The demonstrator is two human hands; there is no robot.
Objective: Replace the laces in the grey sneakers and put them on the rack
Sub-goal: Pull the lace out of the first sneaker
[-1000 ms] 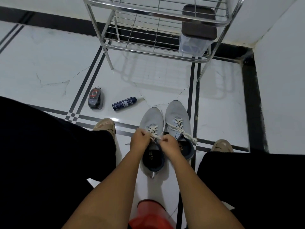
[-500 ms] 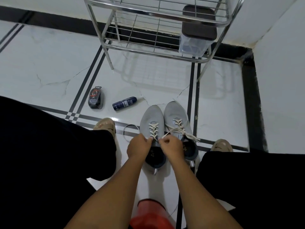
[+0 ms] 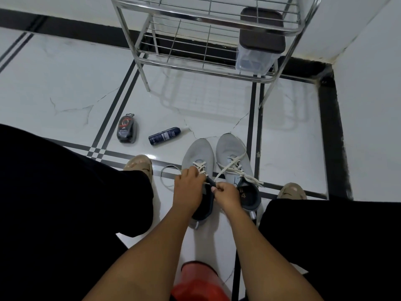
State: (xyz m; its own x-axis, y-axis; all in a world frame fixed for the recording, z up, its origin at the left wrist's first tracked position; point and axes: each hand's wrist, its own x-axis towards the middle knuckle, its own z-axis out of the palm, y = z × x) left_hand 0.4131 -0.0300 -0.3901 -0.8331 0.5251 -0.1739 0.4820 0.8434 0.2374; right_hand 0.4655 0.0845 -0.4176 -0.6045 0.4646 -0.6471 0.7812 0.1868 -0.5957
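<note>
Two grey sneakers stand side by side on the white floor, toes pointing away from me. On the left sneaker [image 3: 198,152] my left hand [image 3: 188,187] rests over the tongue and lower white lace [image 3: 200,166], fingers curled on the lace. My right hand [image 3: 226,195] pinches a lace end near the shoe's dark collar; that lace runs taut across to the right. A loop of lace [image 3: 167,174] trails on the floor to the left. The right sneaker [image 3: 232,151] is laced loosely, its ends splayed sideways. The metal rack [image 3: 195,40] stands farther ahead.
A shoe-polish sponge case [image 3: 126,129] and a dark spray can [image 3: 164,136] lie on the floor left of the sneakers. A clear box with a dark lid [image 3: 259,42] sits on the rack's lower shelf. My sandalled feet flank the shoes; a red stool edge [image 3: 199,279] is below.
Both hands have shifted slightly toward me along the left sneaker. A lace loop has appeared on the floor at the left, and the right hand has drawn a lace end taut.
</note>
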